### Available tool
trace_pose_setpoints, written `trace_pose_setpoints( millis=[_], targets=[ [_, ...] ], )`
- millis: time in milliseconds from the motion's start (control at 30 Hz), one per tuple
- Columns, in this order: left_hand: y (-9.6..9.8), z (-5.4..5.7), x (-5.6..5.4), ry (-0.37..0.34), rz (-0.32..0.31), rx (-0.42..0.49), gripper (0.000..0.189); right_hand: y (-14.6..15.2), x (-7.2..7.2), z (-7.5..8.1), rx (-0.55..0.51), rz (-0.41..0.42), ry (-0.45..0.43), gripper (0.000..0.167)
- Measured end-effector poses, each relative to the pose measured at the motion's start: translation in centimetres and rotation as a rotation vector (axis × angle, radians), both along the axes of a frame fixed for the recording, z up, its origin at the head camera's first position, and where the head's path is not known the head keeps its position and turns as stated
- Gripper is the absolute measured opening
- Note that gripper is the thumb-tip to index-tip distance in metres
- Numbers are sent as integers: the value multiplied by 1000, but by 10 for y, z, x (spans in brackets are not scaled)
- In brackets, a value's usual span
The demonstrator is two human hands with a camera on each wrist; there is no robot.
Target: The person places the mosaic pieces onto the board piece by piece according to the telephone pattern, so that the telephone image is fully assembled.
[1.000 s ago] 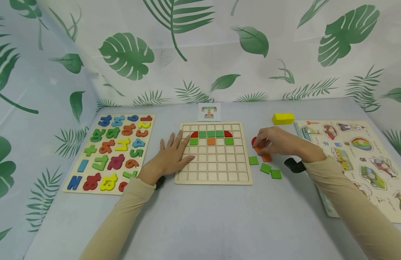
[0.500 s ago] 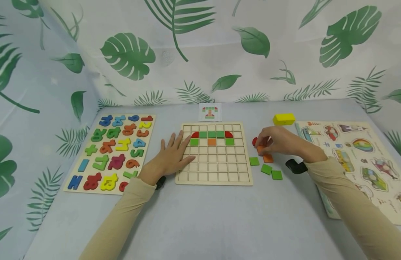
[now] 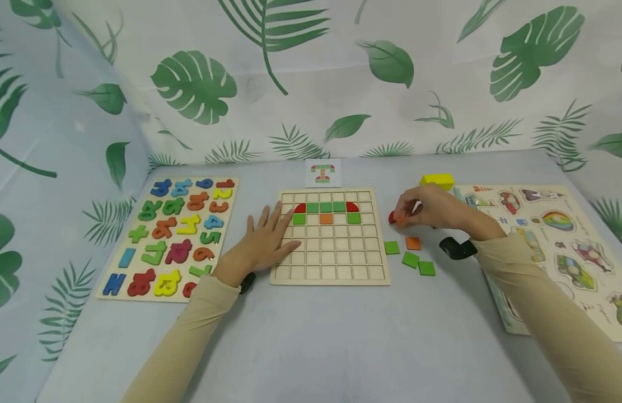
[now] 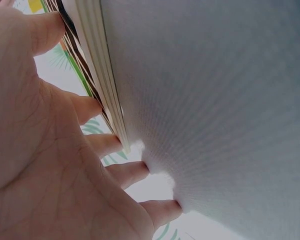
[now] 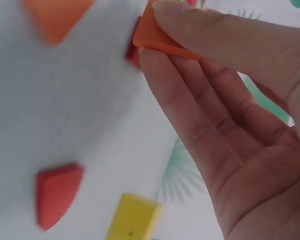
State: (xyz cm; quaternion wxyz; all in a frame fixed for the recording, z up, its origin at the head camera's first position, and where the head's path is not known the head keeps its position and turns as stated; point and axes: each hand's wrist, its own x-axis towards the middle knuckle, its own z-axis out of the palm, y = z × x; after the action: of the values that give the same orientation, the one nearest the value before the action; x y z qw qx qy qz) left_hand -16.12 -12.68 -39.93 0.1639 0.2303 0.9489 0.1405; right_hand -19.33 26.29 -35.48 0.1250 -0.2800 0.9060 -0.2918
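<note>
A wooden grid board [image 3: 331, 257] lies in the middle of the table in the head view. On it sit two red quarter-round tiles, several green square tiles [image 3: 326, 207] and one orange square tile [image 3: 326, 219]. My left hand [image 3: 260, 243] rests spread over the board's left edge; the left wrist view shows its fingertips [image 4: 110, 144] along that edge. Right of the board, my right hand [image 3: 434, 207] pinches another orange square tile [image 5: 162, 32] between thumb and fingers. Beneath and beside that hand lie a red tile [image 3: 392, 216], a loose orange square [image 3: 414, 243] and several green squares [image 3: 410, 259].
Behind the board lies a pattern card [image 3: 323, 173]. A number puzzle board [image 3: 114, 254] is on the left and a picture puzzle board [image 3: 532, 224] on the right. A yellow block [image 3: 438, 181] stands behind my right hand. A leaf-print cloth [image 3: 311, 84] hangs at the back.
My right hand has drawn up and away from the table with the orange tile in its fingers, uncovering the other orange square. The left hand stays on the board's edge.
</note>
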Motion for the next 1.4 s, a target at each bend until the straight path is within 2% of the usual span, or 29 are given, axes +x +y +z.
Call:
trace_pose_setpoints(
  millis=[167, 367, 433, 533, 667, 900, 1400],
  targets=[
    [0, -1, 0, 5, 1, 7, 81, -17, -4, 9, -35, 9, 30, 17],
    [-1, -2, -1, 7, 2, 5, 81, -46, -7, 6, -165, 0, 190, 16],
    [-1, -2, -1, 4, 1, 4, 81, -56, -7, 5, -219, -12, 216, 16],
    [-1, -2, -2, -1, 1, 6, 81, -70, -8, 3, -281, -2, 196, 16],
    [-2, -2, -2, -8, 0, 9, 81, -89, -9, -1, -307, 32, 155, 17],
    [-2, -2, -3, -17, -1, 1, 81, -112, -8, -10, -264, 88, 152, 16],
    [-1, -2, -4, -12, 5, -7, 81, -124, -6, -31, -258, 102, 70, 14]
  ],
)
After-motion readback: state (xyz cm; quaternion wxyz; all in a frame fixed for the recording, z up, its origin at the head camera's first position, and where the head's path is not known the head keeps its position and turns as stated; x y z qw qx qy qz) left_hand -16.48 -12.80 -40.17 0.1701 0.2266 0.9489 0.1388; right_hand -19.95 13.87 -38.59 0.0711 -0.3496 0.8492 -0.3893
